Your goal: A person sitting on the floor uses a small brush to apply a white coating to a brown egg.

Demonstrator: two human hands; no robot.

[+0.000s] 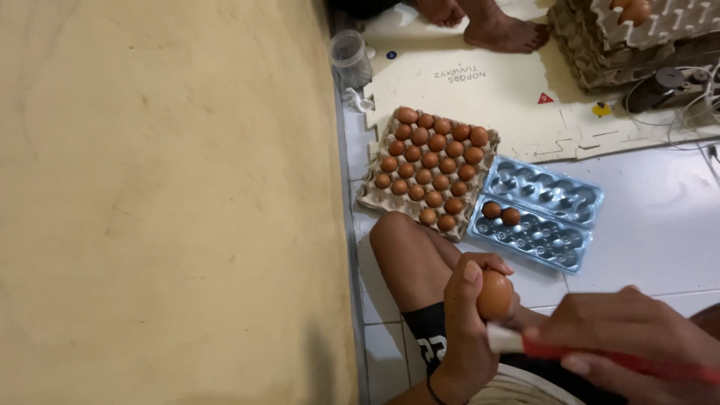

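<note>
Left hand point(466, 326): fingers curled around a brown egg point(495, 295), held upright above the person's lap, thumb on top.
Right hand point(634, 341): fingers closed on a red pen point(592, 352) with a white tip; the tip sits just below the egg, close to touching it.
Cardboard tray point(375, 196): on the floor ahead of the knee, nearly full of brown eggs.
Clear plastic carton point(544, 214): open, just right of the tray, two eggs in its near half.
Stack of empty trays point(600, 45): top right, well apart.
Plastic cup point(350, 58): by the mat's point(495, 97) left edge.
Another person's bare foot point(502, 31): on the mat, far side.
</note>
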